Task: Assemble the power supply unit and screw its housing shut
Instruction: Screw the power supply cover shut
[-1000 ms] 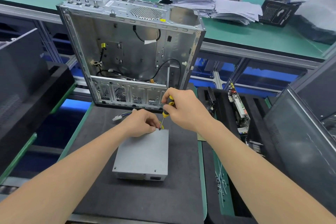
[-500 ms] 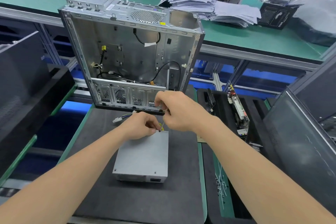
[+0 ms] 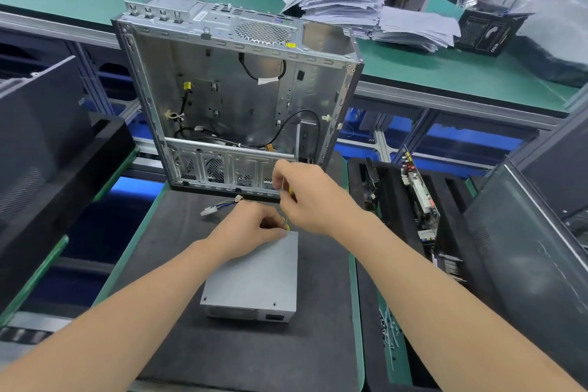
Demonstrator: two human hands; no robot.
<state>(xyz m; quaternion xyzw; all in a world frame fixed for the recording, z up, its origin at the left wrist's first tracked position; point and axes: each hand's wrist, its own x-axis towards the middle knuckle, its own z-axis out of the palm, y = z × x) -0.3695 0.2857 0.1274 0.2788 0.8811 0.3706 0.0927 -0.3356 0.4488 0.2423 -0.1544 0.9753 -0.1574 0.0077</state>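
While the left hand pinches the screwdriver tip steady on the power supply, the right hand gripping it should hold it upright.

Bright, even light falls from above, probably from ceiling fixtures outside the view. Shadows are soft: a faint one lies under the left hand on the power supply unit. The bare metal of the computer chassis carries a dull sheen, and the plastic bag at far right is washed pale. The right hand and its screwdriver are smeared by motion. The wide lens bows the green workbench edge and stretches both forearms toward the corners. The far shelves are soft.
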